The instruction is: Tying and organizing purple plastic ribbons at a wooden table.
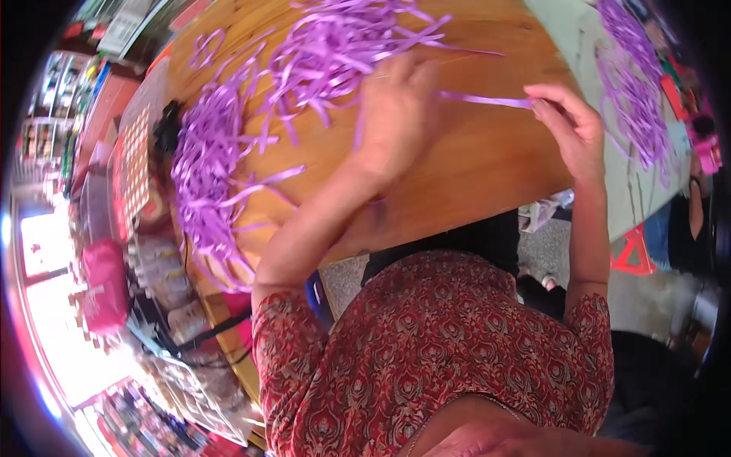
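Note:
A narrow purple ribbon (487, 100) runs nearly straight between my two hands above the wooden table. My right hand (571, 129) pinches its right end between thumb and fingertips. At the other end, my left hand (400, 114) is closed around the ribbon; motion blurs it and its fingers are partly hidden. Just beyond my left hand lies a tangled heap of purple ribbons (324, 57). A second heap of the same ribbons (209, 160) spreads along the table's left side, with loose ends trailing toward my left forearm.
The wooden table (487, 167) curves in front of me. To its right, a pale green table (563, 27) carries more purple ribbons (636, 107). A red stool (633, 251) stands below, near another person's arm (696, 206). Crowded shelves and a pink bag (105, 286) are at left.

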Available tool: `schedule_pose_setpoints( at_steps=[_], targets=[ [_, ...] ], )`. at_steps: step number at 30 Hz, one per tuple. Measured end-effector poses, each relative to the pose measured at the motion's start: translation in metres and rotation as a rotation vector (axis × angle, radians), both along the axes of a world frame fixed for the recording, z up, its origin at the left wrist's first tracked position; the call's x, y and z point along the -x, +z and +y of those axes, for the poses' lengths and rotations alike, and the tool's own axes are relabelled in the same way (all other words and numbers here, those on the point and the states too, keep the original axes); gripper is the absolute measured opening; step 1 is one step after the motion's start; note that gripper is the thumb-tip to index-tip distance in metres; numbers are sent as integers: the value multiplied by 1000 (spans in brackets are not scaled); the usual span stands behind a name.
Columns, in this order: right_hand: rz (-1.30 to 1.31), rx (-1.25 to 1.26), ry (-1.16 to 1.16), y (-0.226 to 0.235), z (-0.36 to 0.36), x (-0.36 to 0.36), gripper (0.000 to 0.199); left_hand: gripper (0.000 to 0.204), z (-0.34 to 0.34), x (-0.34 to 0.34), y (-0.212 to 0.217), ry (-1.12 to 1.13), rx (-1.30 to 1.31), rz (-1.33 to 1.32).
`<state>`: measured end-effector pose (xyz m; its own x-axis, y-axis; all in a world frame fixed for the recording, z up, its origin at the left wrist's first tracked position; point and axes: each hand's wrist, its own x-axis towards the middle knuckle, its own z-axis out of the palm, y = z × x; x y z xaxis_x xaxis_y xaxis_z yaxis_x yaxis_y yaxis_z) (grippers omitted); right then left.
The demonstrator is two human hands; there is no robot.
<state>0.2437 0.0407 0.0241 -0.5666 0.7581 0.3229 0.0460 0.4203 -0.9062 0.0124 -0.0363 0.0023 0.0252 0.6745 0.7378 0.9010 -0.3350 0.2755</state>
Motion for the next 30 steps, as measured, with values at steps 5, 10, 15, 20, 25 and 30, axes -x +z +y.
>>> schedule_pose_setpoints(
  at_steps=[5,10,15,20,25,30],
  targets=[
    [-22,-168,44,0,-13,16,23,16,13,-52,-5,-402,151,-868],
    [-56,-278,-70,9,-11,16,25,19,1,-56,19,-396,678,-1297],
    [-52,-142,-29,4,-1,-1,20,15,4,-41,21,-360,627,-1146],
    [48,-25,25,5,-3,-7,21,16,4,-40,21,-327,679,-1254],
    [55,-110,37,5,-8,-9,24,21,9,-36,14,-285,424,-731],
    [2,-112,20,6,-18,-2,28,28,5,-45,21,-306,301,-535]
  ],
)
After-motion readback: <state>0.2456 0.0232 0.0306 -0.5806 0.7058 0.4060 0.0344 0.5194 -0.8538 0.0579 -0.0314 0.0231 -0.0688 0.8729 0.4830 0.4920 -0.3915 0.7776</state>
